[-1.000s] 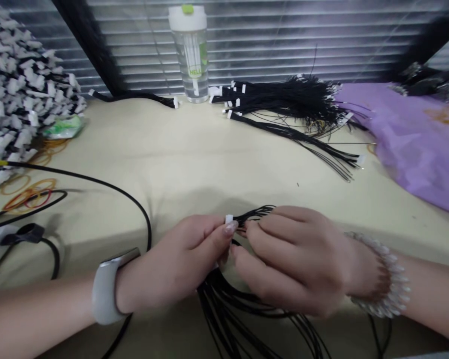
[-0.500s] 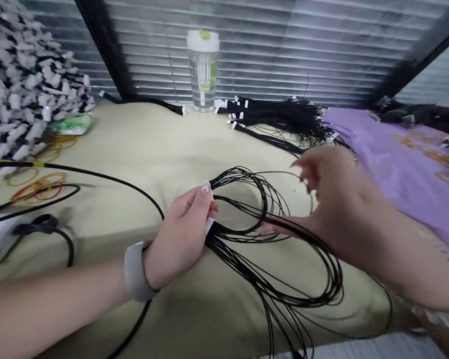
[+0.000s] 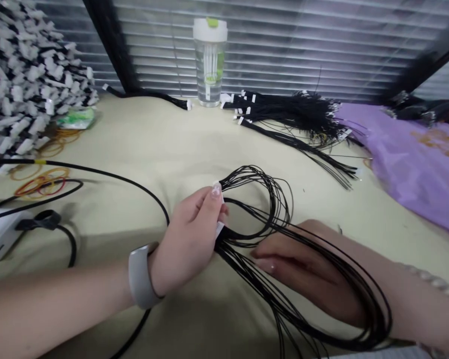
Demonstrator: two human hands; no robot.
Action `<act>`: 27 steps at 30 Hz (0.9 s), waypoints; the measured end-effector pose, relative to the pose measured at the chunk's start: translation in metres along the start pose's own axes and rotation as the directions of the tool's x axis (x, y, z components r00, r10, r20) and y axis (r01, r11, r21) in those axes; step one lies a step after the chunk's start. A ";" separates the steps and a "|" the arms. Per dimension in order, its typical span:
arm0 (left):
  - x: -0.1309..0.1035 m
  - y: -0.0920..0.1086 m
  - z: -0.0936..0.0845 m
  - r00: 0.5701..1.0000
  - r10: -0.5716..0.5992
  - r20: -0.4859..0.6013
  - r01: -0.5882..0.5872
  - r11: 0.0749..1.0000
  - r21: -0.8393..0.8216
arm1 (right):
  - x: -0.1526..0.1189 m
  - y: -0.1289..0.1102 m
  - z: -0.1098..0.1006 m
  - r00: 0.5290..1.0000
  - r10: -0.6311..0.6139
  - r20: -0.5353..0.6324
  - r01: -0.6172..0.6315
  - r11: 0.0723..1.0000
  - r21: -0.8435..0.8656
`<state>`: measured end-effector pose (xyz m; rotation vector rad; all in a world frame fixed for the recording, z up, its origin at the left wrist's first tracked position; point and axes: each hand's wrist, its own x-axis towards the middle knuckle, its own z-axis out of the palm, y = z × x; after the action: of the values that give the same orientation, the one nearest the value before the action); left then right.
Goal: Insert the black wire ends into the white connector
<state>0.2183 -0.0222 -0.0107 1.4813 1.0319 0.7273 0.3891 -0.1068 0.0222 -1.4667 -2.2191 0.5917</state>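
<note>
My left hand [image 3: 192, 234] pinches the white connector ends of a bundle of thin black wires [image 3: 269, 209] near the table's front middle. A grey band sits on that wrist. The wires loop away to the right and curve back around my right forearm. My right hand [image 3: 299, 262] lies low inside that loop, fingers stretched flat toward the left hand, wires draped over its wrist. Whether its fingers grip any strand is hidden by the wires.
A clear water bottle [image 3: 210, 62] stands at the back by the blinds. More black wire bundles [image 3: 295, 112] lie back right, a purple bag [image 3: 415, 154] right, a heap of white-tipped wires [image 3: 26, 85] far left, rubber bands [image 3: 37, 182] and a thick black cable [image 3: 108, 174] left.
The wire bundle opened from a tight clump into a wide loop. My right hand swung out to the right, then came back down inside the loop, which now hangs around its forearm.
</note>
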 end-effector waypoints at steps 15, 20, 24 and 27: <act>-0.003 -0.001 0.004 0.989 0.144 0.011 -0.145 0.984 0.104 | 0.004 -0.012 0.031 0.990 0.141 -0.009 -0.139 0.981 0.134; -0.003 -0.002 0.004 0.986 0.168 0.006 -0.167 0.977 0.132 | 0.005 -0.012 0.029 0.993 0.114 -0.018 -0.113 0.993 0.022; -0.003 -0.002 0.003 0.986 0.164 0.020 -0.165 0.973 0.162 | 0.005 -0.012 0.030 0.995 0.089 -0.049 -0.091 0.994 -0.057; -0.003 -0.003 0.003 0.990 0.135 0.024 -0.138 0.978 0.155 | 0.005 -0.010 0.028 0.989 0.134 -0.059 -0.141 0.982 -0.128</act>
<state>0.2191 -0.0265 -0.0144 1.7038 1.0026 0.7455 0.3644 -0.1090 0.0052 -1.6928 -2.1669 0.4529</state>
